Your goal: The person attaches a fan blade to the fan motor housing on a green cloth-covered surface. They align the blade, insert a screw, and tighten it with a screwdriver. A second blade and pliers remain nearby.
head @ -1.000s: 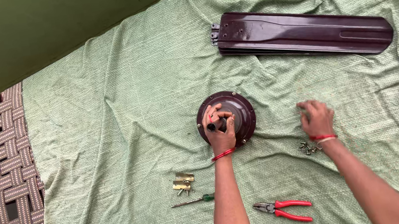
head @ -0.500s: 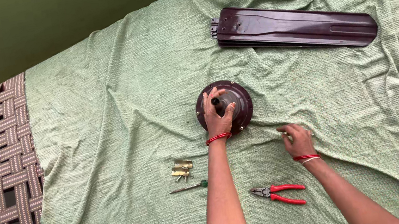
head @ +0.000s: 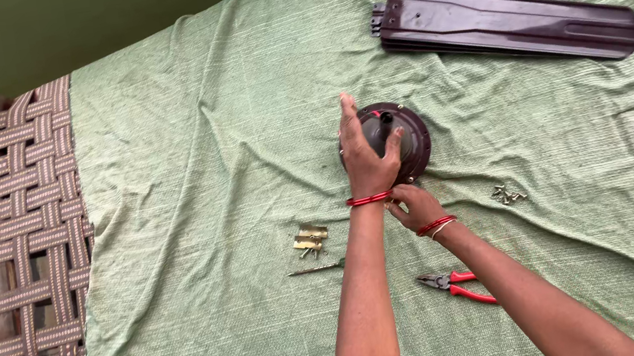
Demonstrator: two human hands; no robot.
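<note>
No packages, labels, signs or screens visible anywhere in view.

I am seeing the round, dark maroon metal fan motor housing [head: 405, 140] lying flat on the green cloth, its short black shaft [head: 386, 119] pointing up from the centre.
</note>
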